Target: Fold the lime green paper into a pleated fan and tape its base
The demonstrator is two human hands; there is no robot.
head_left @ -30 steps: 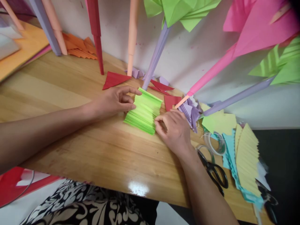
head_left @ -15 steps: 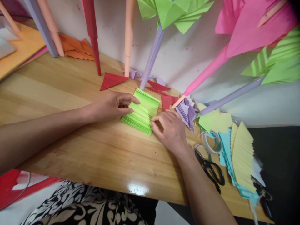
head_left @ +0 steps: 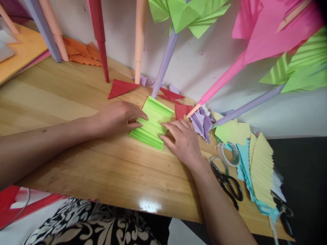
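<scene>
Left hand [head_left: 116, 119] lowered; green paper [head_left: 156, 115] between both hands [head_left: 183, 142].

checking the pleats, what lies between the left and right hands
The green sheet lies between the left hand and right hand, as the head view shows.

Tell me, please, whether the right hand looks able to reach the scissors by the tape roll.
Probably yes: the scissors lie beside the right forearm, handles uncovered, though the right hand would need to leave the green pleated paper.
</scene>
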